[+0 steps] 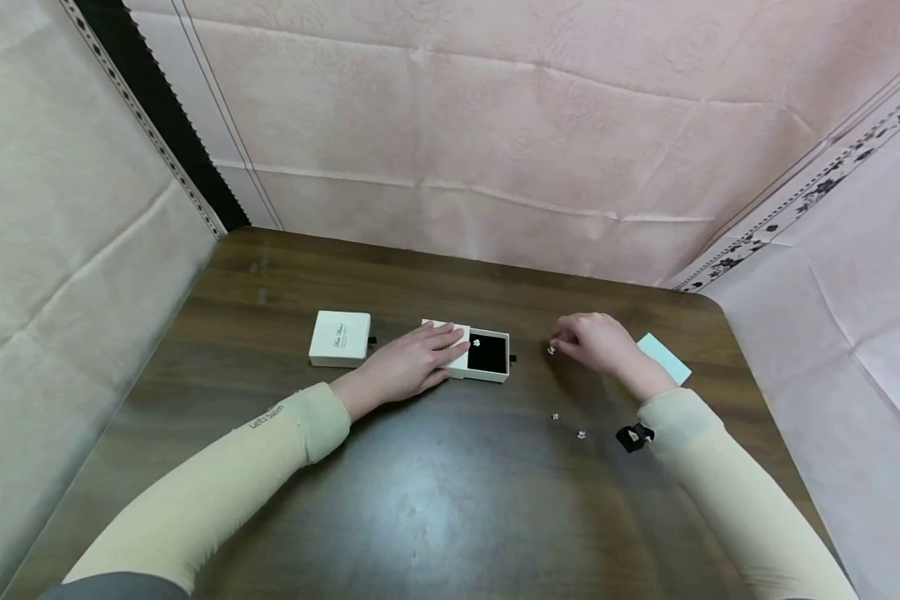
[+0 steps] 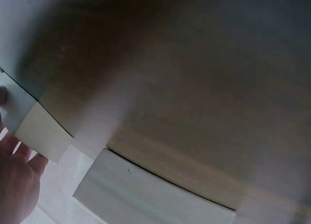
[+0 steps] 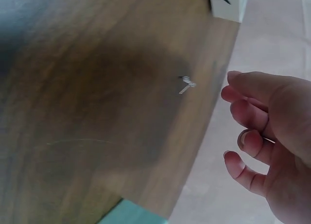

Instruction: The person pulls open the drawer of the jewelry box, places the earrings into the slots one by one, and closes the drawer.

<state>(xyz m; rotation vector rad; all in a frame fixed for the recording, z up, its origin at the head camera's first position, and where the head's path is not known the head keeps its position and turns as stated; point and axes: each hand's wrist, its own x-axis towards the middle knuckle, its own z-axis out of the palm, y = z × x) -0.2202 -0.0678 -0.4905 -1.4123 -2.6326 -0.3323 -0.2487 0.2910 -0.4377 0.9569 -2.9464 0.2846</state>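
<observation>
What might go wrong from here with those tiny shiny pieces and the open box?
The right hand could fumble the tiny piece near its fingertips.
Two loose pieces, the upper one and the lower one, lie near the right forearm, so it might brush them away.
If the left hand jolts the box's cover, the piece in the drawer could shift.

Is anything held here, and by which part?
The left hand holds the open box by its sleeve, fingers over the top, thumb at the near side. The right hand holds nothing visible; a small stud lies beyond its fingertips.
</observation>
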